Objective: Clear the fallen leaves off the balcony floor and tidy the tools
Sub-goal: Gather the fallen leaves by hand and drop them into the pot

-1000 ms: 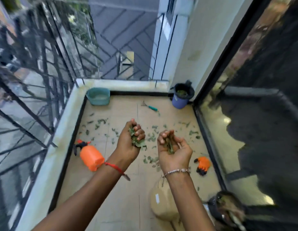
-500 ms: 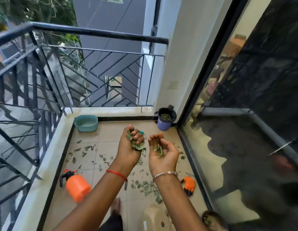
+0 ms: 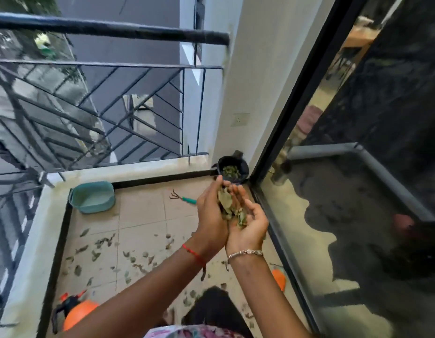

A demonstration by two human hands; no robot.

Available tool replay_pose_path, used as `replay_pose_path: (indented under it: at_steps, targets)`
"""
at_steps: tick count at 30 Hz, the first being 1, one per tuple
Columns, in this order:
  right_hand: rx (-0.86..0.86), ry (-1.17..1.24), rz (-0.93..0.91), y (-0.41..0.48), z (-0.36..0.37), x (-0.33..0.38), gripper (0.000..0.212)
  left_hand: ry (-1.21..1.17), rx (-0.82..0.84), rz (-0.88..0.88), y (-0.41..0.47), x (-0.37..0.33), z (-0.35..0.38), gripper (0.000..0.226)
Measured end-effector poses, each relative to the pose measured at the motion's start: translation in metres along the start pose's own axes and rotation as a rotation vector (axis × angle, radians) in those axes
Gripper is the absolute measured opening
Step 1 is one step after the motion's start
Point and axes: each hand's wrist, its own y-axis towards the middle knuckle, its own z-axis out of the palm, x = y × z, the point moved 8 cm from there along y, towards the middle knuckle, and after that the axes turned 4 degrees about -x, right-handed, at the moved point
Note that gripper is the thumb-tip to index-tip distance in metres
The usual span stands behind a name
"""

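Note:
My left hand [image 3: 210, 215] and my right hand [image 3: 249, 224] are pressed together at chest height, cupping a bunch of dry green leaves [image 3: 229, 207] between them. Just beyond my fingertips, in the far right corner, stands a dark bucket [image 3: 244, 167] with leaves inside. More fallen leaves [image 3: 102, 245] lie scattered over the tiled balcony floor [image 3: 141, 211]. A small hand rake [image 3: 184, 198] with a teal handle lies on the tiles left of my hands.
A teal tub [image 3: 92, 197] sits in the far left corner. An orange spray bottle [image 3: 77, 311] lies near left; an orange glove [image 3: 278, 279] lies by the glass door [image 3: 333, 215]. A black railing [image 3: 109, 28] bounds the left and far sides.
My hands have come together and moved forward and right, close to the bucket. The view has shifted nearer to the far right corner.

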Motion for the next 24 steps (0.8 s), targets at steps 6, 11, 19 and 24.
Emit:
replay_pose_path:
  at_steps: [6, 11, 19, 24]
  targets:
    - [-0.051, -0.06, 0.063, 0.12, 0.02, 0.02, 0.045, 0.163, -0.01, 0.061, 0.099, 0.029, 0.049, 0.038]
    - [-0.108, -0.162, 0.11, 0.259, 0.033, 0.044, 0.042, 0.194, -0.082, 0.082, 0.226, 0.073, 0.081, 0.037]
    - [-0.065, -0.745, 0.115, 0.486, 0.063, 0.074, 0.026, 0.284, -0.364, 0.151, 0.437, 0.142, 0.102, 0.027]
    - [-0.094, -0.778, 0.141, 0.608, 0.047, 0.05, 0.023, 0.226, -0.429, 0.076, 0.55, 0.185, 0.078, 0.029]
